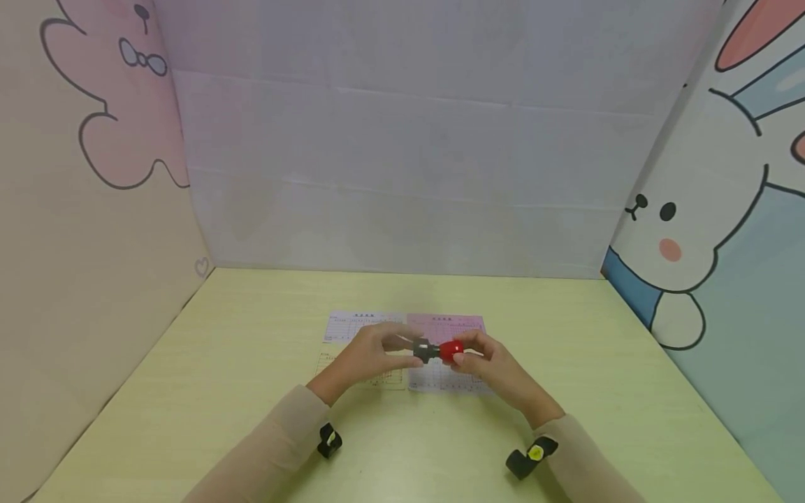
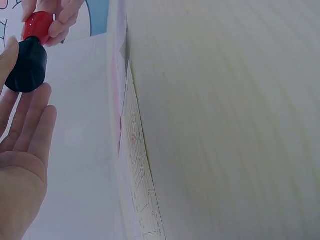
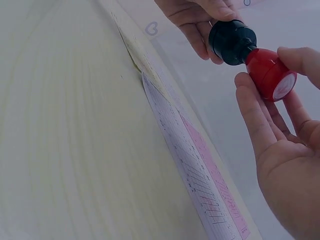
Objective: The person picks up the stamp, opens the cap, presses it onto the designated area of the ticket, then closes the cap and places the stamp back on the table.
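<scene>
A hand stamp with a red knob handle (image 1: 450,351) and a round black base (image 1: 425,350) is held sideways above the table between both hands. The left hand (image 1: 375,349) pinches the black base between thumb and fingers. At the other end, the right hand (image 1: 497,363) grips the red handle. A round pale label (image 3: 284,86) shows on the handle's end in the right wrist view. Beneath lie printed paper forms: a white one (image 1: 342,327), a pink one (image 1: 462,323), a yellow one (image 1: 390,381) and a pale lilac one (image 1: 440,381), partly covered by the hands.
The pale yellow table (image 1: 251,314) is bounded by a whitish back panel (image 1: 402,175) and side panels with cartoon animals (image 1: 679,230). Black straps (image 1: 531,457) sit at both wrists. In the right wrist view, edges of the paper forms (image 3: 170,120) lift slightly.
</scene>
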Motion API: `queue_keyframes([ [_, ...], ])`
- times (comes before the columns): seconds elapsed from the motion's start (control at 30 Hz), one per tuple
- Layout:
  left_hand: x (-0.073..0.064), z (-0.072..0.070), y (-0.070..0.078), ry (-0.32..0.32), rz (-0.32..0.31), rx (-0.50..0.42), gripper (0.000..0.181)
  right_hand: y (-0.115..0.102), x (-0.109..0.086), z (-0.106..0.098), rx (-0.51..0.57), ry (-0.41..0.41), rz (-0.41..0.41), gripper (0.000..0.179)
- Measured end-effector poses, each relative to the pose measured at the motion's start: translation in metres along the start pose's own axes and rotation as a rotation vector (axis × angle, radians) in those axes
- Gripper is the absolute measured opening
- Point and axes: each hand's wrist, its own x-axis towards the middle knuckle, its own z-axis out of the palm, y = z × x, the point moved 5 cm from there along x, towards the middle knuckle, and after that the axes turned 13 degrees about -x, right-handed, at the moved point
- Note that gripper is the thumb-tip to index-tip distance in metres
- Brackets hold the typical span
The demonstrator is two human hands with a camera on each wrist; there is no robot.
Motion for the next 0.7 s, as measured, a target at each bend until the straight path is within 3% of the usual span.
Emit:
queue_keyframes([
  [0.43,0.0003,0.001,0.0032,0.016,0.051,0.0,0.047,0.0,0.0002,0.0019,0.051,-0.006,0.0,0.039],
  [0.7,0.003,0.0013,0.0058,0.007,0.104,0.067,0.048,-0.0018,-0.0007,0.002,0.091,-0.005,0.0,0.041],
])
